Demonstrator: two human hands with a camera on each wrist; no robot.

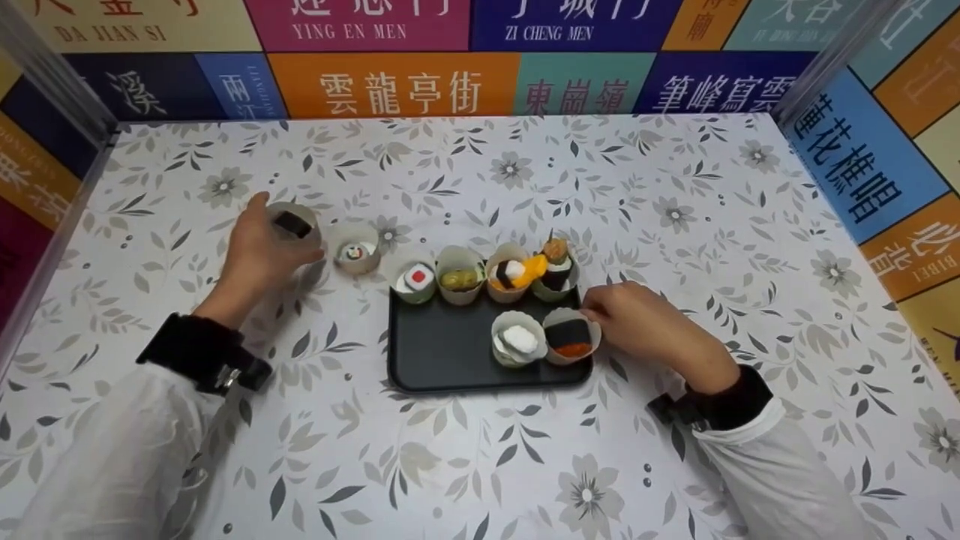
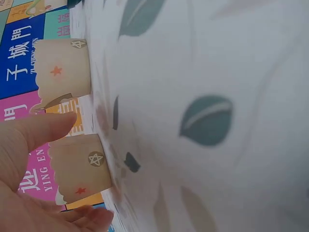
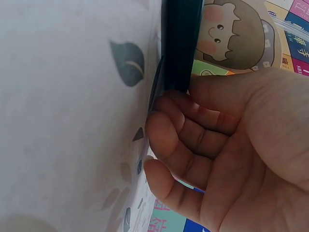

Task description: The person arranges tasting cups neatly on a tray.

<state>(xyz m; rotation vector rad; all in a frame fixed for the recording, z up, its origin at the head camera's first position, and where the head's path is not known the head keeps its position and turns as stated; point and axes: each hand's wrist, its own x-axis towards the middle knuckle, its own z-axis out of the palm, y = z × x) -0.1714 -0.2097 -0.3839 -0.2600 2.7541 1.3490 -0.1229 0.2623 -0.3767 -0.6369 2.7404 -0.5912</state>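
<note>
In the head view my left hand [image 1: 259,244] is around a paper cup [image 1: 279,213] holding a dark, nori-like piece [image 1: 292,223]. The left wrist view has the thumb [image 2: 58,129] on one side of that cup [image 2: 79,166] and straight fingers on the other. Beside it stands another paper cup [image 1: 352,262] with a small white roll. My right hand [image 1: 652,322] pinches the right edge of the black tray [image 1: 442,349], its fingers curled in the right wrist view. Several paper cups with sushi-like pieces stand on the tray, including one with an orange-and-black piece [image 1: 570,339].
A white tablecloth [image 1: 480,465] with grey flowers and leaves covers the table. Colourful panels [image 1: 405,86] with lettering rise along the back and sides. On the tray, cups line the far edge and two stand at the near right.
</note>
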